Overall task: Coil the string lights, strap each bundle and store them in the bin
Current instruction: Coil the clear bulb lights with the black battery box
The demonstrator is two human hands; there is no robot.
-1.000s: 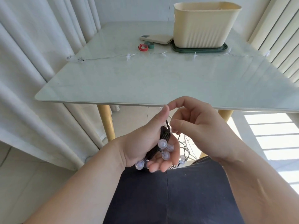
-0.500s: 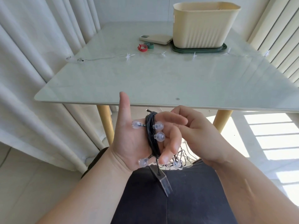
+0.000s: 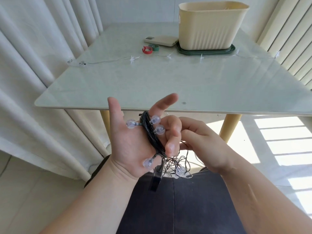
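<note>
A dark coil of string lights (image 3: 150,134) is wound round the fingers of the left hand (image 3: 130,146), which is held palm up below the table (image 3: 168,81) edge with the middle fingers curled over the coil. The loose wire (image 3: 184,159) is pinched by the right hand (image 3: 206,142). The string is judged light, limp and easily tangled (its clear bulbs probably fragile), so it is best taken by the wire. The bin (image 3: 211,29) stands at the far side of the table.

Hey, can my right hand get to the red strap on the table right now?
Probably, once it lets go: the right hand pinches the dark wire beside the coil on the left hand. The red strap lies uncovered on the table, with only the star string lights stretched in front.
</note>
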